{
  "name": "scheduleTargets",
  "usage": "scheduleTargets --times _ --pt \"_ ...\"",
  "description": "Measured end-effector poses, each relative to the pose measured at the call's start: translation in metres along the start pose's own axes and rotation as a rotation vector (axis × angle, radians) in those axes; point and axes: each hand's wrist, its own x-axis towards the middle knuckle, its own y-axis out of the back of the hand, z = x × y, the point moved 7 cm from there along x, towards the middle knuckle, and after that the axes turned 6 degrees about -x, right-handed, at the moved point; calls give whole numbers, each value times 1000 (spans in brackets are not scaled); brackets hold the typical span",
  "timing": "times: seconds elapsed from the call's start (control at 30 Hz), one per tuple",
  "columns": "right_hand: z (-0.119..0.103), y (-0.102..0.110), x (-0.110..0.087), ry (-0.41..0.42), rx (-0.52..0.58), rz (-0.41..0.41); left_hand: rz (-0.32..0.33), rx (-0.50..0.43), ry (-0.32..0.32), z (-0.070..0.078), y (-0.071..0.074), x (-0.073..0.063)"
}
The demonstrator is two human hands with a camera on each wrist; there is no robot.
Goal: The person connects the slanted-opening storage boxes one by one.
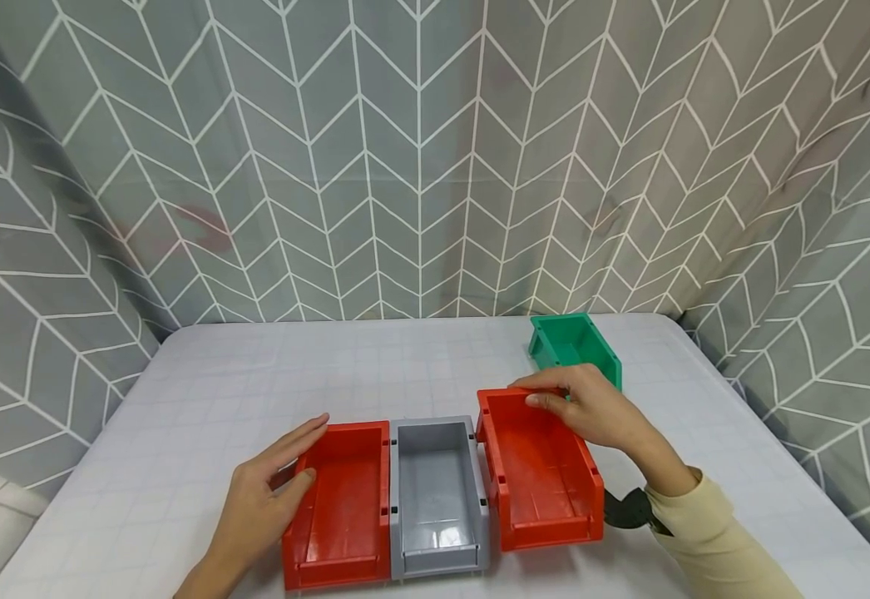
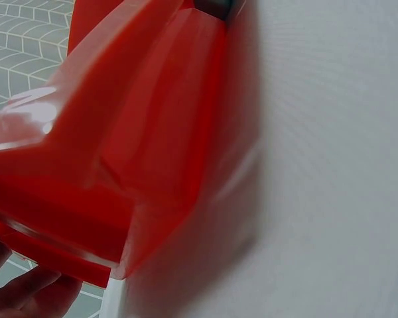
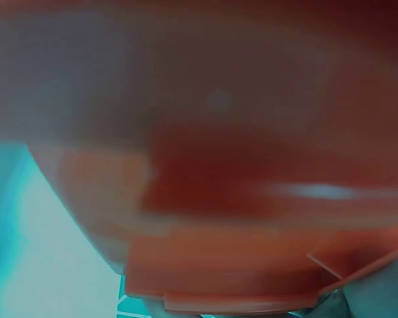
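Note:
My left hand grips the left wall of a red bin near its back corner, thumb over the rim and fingers outside. In the left wrist view that red bin fills much of the frame, with fingertips at its far end. A grey bin stands right against its right side. My right hand pinches the back right corner of a second red bin, which sits slightly turned and raised beside the grey one. The right wrist view shows this bin close and blurred.
Behind the right hand a smaller green bin stands near the table's back edge. A white cloth covers the table. Grey patterned curtains hang behind it and at both sides. A black band shows by the right wrist.

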Motion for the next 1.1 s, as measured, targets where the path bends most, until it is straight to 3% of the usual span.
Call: scheduleTargets --times 0.47,0.8,0.97,1.1 --pt "4 -9 0 -8 3 -48 -3 -17 -5 0 -1 -1" --pt "3 -4 -3 -22 -29 -81 -3 -24 -11 0 -1 0" --pt "-13 6 -11 1 -15 26 0 -17 -3 -1 -1 0" --pt "-34 -1 -21 7 -9 5 4 -8 7 -1 0 -1"
